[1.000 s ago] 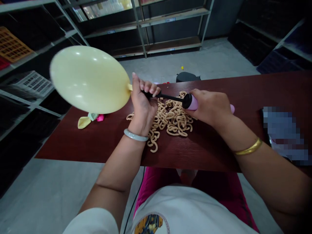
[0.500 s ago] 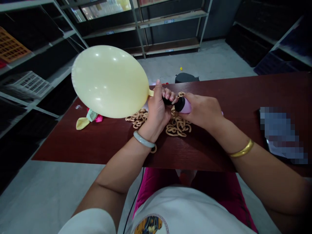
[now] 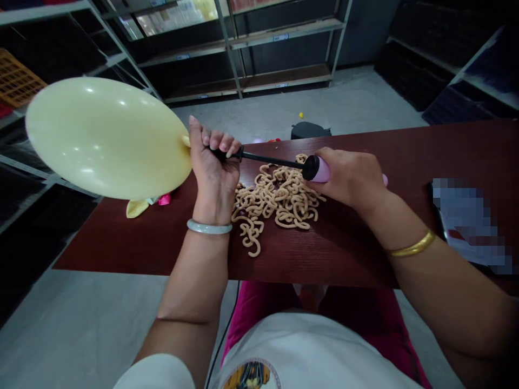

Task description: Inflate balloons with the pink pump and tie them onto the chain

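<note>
The left hand (image 3: pixel 213 165) was clenched in a grip around the black front end of the hand pump (image 3: pixel 321 169), pinching the neck of the pale yellow balloon (image 3: pixel 107 138) onto it. The balloon, swollen full, hung in the air just left of that grip, out past the bench's edge. The right hand (image 3: pixel 348 178) was closed tight around the pump's pink barrel, well to the right. Half a second earlier the two grips almost touched, with the rod pushed in. Now they stood apart and the thin black rod (image 3: pixel 271 159) lay bare between them, so the pump was at the drawn-out end of a stroke, and the balloon looked no smaller. Below the rod a heap of beige chain links (image 3: pixel 279 200) lay on the bench (image 3: pixel 365 248), and limp balloons (image 3: pixel 140 205) lay beneath the full one.
</note>
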A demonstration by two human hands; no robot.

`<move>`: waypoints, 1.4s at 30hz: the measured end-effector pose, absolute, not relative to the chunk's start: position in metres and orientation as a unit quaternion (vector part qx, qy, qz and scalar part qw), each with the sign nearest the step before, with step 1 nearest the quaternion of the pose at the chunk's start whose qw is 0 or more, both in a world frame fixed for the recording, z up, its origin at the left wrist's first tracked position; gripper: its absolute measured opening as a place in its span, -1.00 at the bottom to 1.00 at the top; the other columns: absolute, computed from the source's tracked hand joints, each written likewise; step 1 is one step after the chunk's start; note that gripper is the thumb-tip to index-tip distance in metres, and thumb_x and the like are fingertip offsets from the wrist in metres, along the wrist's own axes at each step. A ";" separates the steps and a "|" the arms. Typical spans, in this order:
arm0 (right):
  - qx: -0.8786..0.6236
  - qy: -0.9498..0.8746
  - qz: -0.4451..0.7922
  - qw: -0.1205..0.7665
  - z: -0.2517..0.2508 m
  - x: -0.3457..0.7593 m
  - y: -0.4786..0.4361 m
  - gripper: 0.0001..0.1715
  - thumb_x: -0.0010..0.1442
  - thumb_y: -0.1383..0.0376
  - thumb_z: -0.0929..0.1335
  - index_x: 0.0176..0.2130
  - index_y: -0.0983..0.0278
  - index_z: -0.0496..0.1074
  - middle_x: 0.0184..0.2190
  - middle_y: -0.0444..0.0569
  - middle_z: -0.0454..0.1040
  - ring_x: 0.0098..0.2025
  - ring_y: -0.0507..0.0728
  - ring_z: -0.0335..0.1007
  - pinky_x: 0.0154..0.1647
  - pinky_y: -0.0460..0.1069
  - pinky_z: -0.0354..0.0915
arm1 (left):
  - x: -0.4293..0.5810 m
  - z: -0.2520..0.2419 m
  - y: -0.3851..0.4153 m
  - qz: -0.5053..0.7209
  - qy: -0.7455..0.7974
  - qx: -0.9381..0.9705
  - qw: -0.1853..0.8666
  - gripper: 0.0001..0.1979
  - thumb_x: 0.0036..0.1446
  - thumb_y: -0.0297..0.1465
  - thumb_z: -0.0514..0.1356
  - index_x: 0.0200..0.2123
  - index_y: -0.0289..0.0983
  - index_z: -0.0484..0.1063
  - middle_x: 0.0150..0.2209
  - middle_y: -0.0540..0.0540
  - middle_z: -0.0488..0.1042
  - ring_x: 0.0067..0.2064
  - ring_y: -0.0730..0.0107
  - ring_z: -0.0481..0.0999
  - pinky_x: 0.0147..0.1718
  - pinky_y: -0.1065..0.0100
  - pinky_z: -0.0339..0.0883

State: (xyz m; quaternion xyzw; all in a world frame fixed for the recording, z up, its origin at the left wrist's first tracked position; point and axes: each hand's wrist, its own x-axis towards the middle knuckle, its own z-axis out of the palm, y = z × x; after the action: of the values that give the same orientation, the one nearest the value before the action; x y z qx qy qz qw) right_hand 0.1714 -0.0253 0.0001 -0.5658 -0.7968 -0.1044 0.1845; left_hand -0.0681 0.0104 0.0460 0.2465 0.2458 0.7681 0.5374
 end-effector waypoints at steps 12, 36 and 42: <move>-0.570 -0.797 -0.089 0.177 0.000 0.154 -0.035 -0.34 0.10 -0.10 0.31 0.03 0.27 0.38 -0.20 0.12 0.55 -0.29 0.25 0.42 -0.42 0.02 0.02 | 0.016 0.013 -0.016 0.676 0.270 0.223 0.648 -0.52 0.20 -0.12 0.16 -0.62 -0.26 0.13 -0.65 0.09 0.10 -0.60 0.58 0.23 -0.56 0.47 0.23; -0.560 -0.807 -0.076 0.172 -0.007 0.171 -0.020 -0.35 0.09 -0.13 0.31 0.02 0.19 0.39 -0.20 0.02 0.57 -0.26 0.25 0.47 -0.43 0.02 0.11 | -0.070 0.032 0.016 0.751 0.213 0.220 0.585 -0.55 0.20 -0.23 0.19 -0.62 -0.25 0.09 -0.69 0.13 0.06 -0.67 0.61 0.14 -0.63 0.49 0.11; -0.562 -0.804 -0.083 0.176 -0.007 0.163 -0.027 -0.34 0.11 -0.08 0.30 0.08 0.22 0.35 -0.16 0.07 0.56 -0.21 0.27 0.48 -0.41 0.03 0.13 | -0.023 0.017 0.002 0.714 0.217 0.216 0.630 -0.54 0.21 -0.21 0.18 -0.62 -0.25 0.09 -0.68 0.12 0.05 -0.66 0.60 0.14 -0.62 0.47 0.12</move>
State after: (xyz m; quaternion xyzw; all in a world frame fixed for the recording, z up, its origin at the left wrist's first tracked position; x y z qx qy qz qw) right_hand 0.1632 -0.0275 -0.0075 -0.5623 -0.8038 -0.0826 0.1756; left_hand -0.0230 0.0019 0.0169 0.2160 0.2166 0.7135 0.6303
